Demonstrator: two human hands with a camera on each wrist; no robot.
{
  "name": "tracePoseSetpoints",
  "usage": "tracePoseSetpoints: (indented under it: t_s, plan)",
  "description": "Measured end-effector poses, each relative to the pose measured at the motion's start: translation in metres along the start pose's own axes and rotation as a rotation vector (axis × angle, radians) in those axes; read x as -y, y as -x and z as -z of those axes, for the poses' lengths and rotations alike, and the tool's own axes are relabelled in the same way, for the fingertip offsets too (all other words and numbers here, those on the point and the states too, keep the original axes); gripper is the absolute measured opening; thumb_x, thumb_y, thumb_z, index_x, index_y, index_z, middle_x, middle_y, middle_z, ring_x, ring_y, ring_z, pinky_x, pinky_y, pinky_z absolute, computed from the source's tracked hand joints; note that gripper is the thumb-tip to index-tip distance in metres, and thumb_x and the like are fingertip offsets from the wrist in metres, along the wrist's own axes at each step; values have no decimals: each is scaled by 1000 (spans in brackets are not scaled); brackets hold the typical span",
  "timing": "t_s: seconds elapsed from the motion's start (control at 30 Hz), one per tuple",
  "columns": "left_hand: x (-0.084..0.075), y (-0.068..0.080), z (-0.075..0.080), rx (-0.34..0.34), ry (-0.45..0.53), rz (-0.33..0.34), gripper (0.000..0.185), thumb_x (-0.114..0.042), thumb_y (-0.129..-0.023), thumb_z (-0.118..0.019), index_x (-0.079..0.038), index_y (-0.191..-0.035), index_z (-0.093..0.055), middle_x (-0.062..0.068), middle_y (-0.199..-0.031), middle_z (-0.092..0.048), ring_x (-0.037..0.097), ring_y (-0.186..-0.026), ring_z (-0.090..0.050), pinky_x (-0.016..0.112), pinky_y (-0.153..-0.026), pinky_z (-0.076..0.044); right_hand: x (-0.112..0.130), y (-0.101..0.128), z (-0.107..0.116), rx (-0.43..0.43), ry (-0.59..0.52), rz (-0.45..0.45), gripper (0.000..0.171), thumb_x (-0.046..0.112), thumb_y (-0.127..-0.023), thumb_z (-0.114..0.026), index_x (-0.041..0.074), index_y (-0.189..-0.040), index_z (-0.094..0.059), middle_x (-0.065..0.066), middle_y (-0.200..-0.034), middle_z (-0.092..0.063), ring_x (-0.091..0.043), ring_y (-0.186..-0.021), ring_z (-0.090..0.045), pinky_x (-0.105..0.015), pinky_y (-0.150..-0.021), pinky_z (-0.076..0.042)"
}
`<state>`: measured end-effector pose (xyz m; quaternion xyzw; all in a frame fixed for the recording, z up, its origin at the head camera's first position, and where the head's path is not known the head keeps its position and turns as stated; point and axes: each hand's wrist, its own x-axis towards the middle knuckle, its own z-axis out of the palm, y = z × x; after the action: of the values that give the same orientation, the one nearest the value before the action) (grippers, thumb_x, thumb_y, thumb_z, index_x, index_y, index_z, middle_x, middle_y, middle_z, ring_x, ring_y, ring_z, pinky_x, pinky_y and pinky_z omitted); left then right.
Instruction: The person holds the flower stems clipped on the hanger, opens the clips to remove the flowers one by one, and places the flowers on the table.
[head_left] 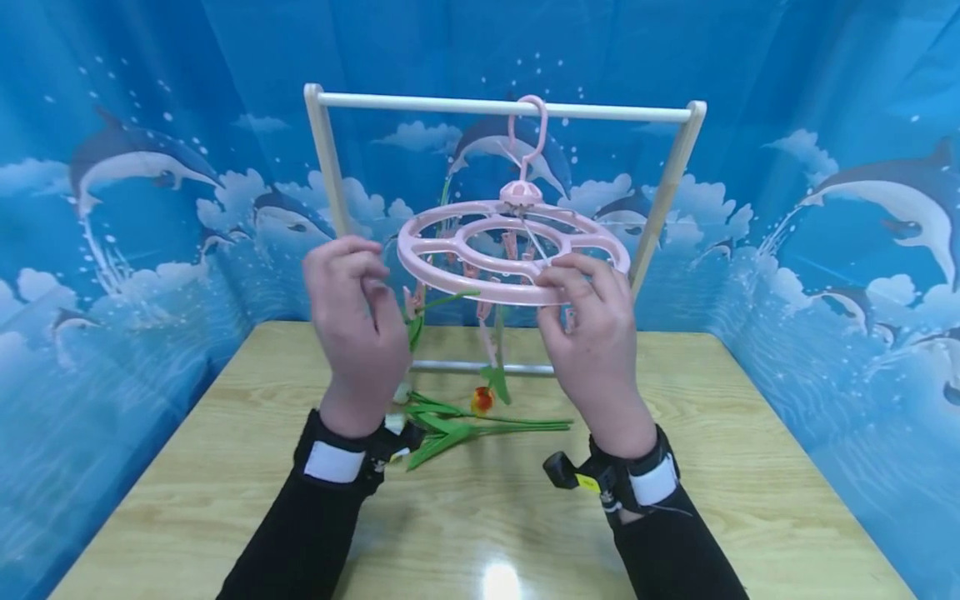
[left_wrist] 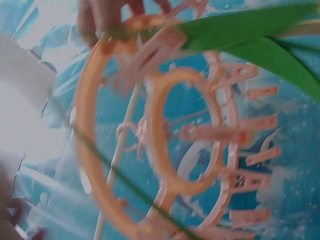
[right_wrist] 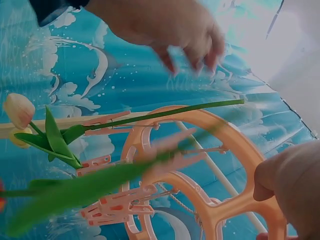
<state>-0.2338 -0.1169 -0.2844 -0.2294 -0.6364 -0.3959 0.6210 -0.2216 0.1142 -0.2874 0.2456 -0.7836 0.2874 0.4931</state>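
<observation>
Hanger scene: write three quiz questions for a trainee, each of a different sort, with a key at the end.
1. Which of the person's hands grips the rim of the hanger?
2. True or false: the hanger is hooked over the white bar.
3. How is the orange flower placed?
A) Standing upright in a vase
B) Bloom downward, below the hanger
C) Lying along the top of the bar

Key:
1. The right hand; the left hand is apart from the rim.
2. True.
3. B.
</observation>
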Motion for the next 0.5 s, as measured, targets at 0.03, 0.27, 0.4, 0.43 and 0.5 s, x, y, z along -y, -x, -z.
tracePoseSetpoints:
  t_s: [0.03,0.27,0.4,0.43,0.5]
  plan:
    - [2,-1,2,91,-55,17,16,16,-97,-51,5,-98,-62,26,-124,-67,41,-119,-61,43,-105,-53,-1,0,0,0,1,5,22,-6,-93,-68,1,-112,-77,-23,-127,-73,-45,-120,-65,-59,-113,-51]
    - [11,-2,5,603,-149,4,23,12,-93,-76,-3,-109,-70,14,-133,-76,33,-139,-65,47,-123,-52,-4,5,-5,19,-18,21,24,-9,-91,-69,2,-110,-77,-21,-128,-73,-45,-120,-66,-58,-107,-54]
    - [10,-5,7,596,-169,-52,25,5,-94,-82,-6,-115,-74,9,-120,-82,29,-126,-73,46,-118,-55,-5,3,-5,52,-18,37,25,-7,-94,-72,3,-116,-76,-21,-131,-71,-43,-123,-66,-54,-109,-56]
    - [10,-5,7,581,-181,-61,24,3,-95,-82,-7,-116,-76,8,-119,-83,29,-124,-74,46,-116,-56,-5,2,-5,57,-16,43,26,-6,-94,-72,3,-119,-75,-21,-132,-70,-43,-125,-66,-54,-108,-56]
    - [8,-7,9,547,-202,-70,22,0,-96,-81,-10,-116,-79,7,-119,-84,29,-122,-75,48,-112,-59,-4,0,-3,58,-12,54,31,-6,-93,-74,4,-123,-74,-22,-134,-68,-44,-125,-64,-51,-99,-57]
